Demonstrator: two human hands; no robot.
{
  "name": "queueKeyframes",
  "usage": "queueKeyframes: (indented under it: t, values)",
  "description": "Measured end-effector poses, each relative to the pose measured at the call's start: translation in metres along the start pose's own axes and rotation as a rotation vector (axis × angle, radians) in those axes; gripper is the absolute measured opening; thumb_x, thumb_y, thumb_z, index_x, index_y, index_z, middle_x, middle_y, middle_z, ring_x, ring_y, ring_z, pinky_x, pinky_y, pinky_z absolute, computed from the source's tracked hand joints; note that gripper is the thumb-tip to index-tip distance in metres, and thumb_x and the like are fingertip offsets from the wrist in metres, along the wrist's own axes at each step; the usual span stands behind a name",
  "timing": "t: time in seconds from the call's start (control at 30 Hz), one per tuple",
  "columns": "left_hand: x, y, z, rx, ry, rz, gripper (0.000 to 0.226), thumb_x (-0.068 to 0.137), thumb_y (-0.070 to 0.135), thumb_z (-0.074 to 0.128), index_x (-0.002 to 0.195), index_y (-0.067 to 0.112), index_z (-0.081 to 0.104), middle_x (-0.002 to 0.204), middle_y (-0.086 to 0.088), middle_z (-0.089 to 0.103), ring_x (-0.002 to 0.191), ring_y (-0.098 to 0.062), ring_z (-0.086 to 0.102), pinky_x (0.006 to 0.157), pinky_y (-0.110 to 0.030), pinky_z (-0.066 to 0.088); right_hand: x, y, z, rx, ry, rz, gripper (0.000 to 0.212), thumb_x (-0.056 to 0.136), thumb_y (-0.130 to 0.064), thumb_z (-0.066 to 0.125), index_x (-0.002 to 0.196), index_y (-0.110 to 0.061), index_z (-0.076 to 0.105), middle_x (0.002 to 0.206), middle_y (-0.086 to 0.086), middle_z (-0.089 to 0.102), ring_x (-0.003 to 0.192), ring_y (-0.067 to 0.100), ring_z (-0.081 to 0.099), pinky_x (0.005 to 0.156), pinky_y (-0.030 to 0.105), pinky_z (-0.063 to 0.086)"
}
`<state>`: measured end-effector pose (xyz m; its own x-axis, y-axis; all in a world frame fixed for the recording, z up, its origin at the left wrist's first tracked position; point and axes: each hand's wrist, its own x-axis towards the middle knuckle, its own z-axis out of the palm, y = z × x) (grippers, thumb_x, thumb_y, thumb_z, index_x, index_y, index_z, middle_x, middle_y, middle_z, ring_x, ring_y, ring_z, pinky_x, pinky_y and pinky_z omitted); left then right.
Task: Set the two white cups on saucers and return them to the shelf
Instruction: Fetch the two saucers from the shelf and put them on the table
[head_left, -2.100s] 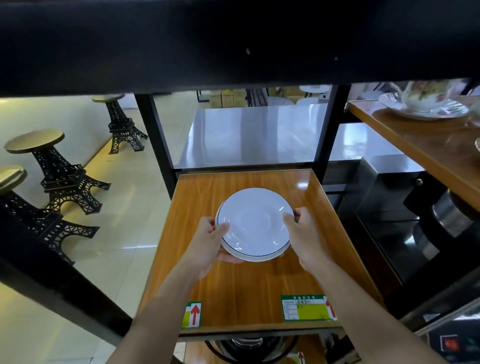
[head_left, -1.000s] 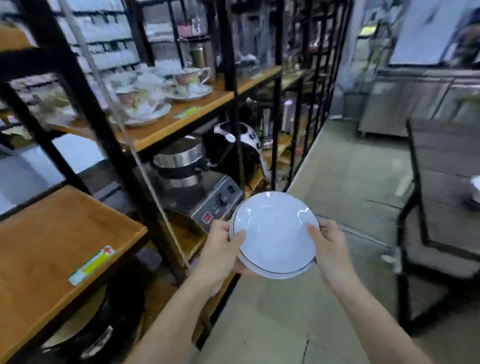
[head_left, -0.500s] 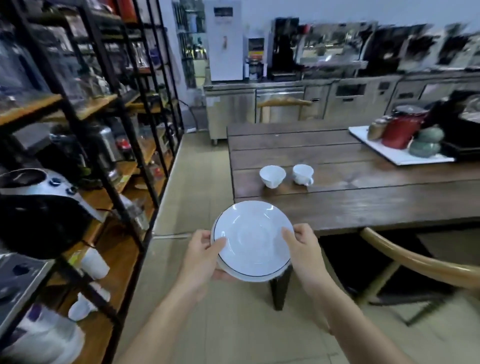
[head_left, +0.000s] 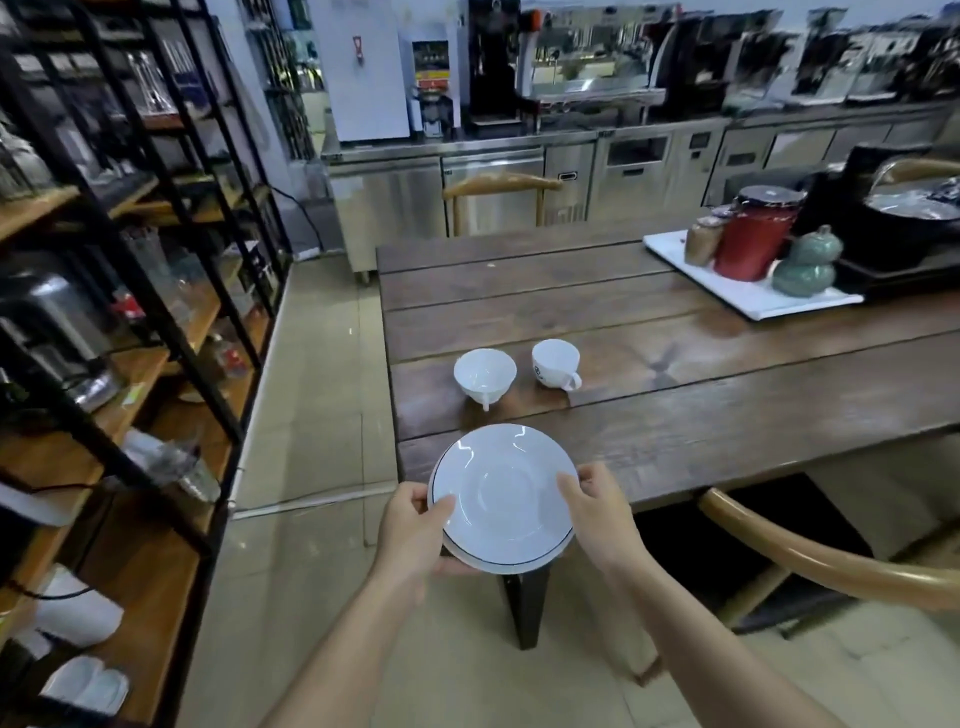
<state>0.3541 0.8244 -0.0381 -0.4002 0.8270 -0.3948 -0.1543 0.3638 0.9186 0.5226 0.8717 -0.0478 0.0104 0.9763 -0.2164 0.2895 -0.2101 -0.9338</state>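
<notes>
Two round white saucers with dark rims (head_left: 503, 499), stacked as it seems, are pinched at their edges by the left hand (head_left: 415, 527) and right hand (head_left: 597, 512), near the corner of the dark wooden bench (head_left: 701, 374). Two white ceramic cups (head_left: 484, 373) stand there without saucers. Setting the cups and returning everything to the black-framed wooden shelf (head_left: 130, 395) remain.

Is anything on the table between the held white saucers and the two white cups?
Nothing visible. Both hands, left and right, hold the black-rimmed white saucers at the dark wooden table's near edge; bare planks separate them from the cups.
</notes>
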Motion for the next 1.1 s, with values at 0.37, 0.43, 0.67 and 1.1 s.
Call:
queueKeyframes:
  t: [0.37,0.43,0.67,1.1]
  values:
    - [0.105,-0.004,0.041,0.103,0.021,-0.129,0.007,0.091,0.007,0.055,0.088,0.009,0.05,0.093,-0.008,0.056,0.083,-0.026,0.061,0.047,-0.038,0.056,0.113,0.017,0.004,-0.267,-0.105,0.16,0.017,0.094,-0.022,0.043,0.089,-0.007,0.047,0.077,0.003,0.051,0.059,0.015,0.044,0.044,0.024,0.037]
    - [0.115,-0.008,0.052,0.138,0.034,-0.15,0.006,0.09,0.005,0.056,0.088,0.008,0.051,0.092,-0.009,0.058,0.08,-0.023,0.06,0.049,-0.036,0.055,0.125,0.021,-0.001,-0.273,-0.102,0.183,0.017,0.095,-0.022,0.042,0.09,-0.006,0.047,0.079,0.004,0.052,0.061,0.015,0.044,0.042,0.021,0.036]
    - [0.142,-0.014,0.088,0.137,0.138,-0.166,0.005,0.089,0.005,0.057,0.086,0.008,0.055,0.087,-0.007,0.061,0.075,-0.018,0.06,0.054,-0.034,0.054,0.169,0.033,-0.013,-0.292,-0.15,0.184,0.022,0.094,-0.022,0.044,0.098,-0.002,0.051,0.089,0.007,0.057,0.071,0.017,0.051,0.046,0.024,0.043]
    - [0.15,-0.022,0.136,0.134,0.307,-0.193,0.019,0.088,0.002,0.058,0.075,0.017,0.059,0.08,-0.001,0.062,0.069,-0.017,0.06,0.049,-0.028,0.052,0.216,0.052,-0.043,-0.396,-0.24,0.158,0.021,0.089,-0.023,0.049,0.087,-0.002,0.054,0.075,0.003,0.058,0.065,0.022,0.053,0.061,0.043,0.054]
